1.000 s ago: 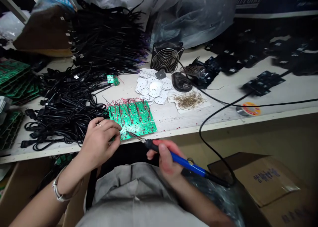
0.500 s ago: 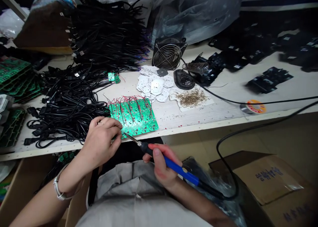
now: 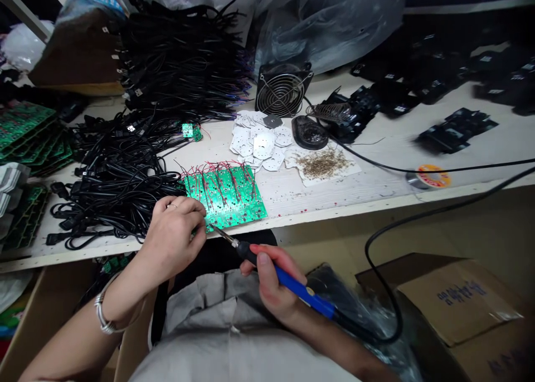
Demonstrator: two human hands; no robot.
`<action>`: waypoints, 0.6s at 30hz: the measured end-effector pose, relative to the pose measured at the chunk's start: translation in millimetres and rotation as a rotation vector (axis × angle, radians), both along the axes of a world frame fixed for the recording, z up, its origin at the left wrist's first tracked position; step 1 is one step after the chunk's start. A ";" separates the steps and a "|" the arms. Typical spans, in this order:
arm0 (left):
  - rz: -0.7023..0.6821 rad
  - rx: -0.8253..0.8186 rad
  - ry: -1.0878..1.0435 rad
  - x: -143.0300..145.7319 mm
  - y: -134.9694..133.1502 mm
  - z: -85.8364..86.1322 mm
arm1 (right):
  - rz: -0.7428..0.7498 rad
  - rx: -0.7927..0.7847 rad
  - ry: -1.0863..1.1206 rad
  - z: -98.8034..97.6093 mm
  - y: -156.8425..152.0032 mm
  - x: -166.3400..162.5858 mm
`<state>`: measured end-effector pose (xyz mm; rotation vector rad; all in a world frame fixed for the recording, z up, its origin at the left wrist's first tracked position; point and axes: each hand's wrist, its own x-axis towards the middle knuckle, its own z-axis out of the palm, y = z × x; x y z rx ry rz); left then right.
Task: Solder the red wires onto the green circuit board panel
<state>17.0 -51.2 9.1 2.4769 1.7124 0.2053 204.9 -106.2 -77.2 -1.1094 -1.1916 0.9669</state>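
L hand (image 3: 175, 234) is at near-left corner of green PCB (image 3: 244, 206), fingers bent; can't tell if they grip anything. R hand (image 3: 273, 281) has fingers closed round blue soldering iron (image 3: 320, 304), tip at PCB's near edge, contact unclear. PCB lies by bench's (image 3: 309, 203) near edge, red & blk wires (image 3: 216, 173) over its far half. Blk cables (image 3: 112, 198) left, fan (image 3: 282, 92) far, solder reel (image 3: 432, 177) well right.
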 end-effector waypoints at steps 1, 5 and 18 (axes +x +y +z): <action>0.002 -0.006 0.000 0.0 0.0 0.0 | 0.014 0.009 -0.002 0.9 0.2 -0.2; 0.005 -0.020 -0.001 -0.1 0.2 0.1 | 0.006 0.016 -0.026 6.1 1.8 -1.2; -0.010 -0.012 -0.031 1.2 0.5 0.0 | 0.017 0.003 0.036 -3.5 -0.1 -1.9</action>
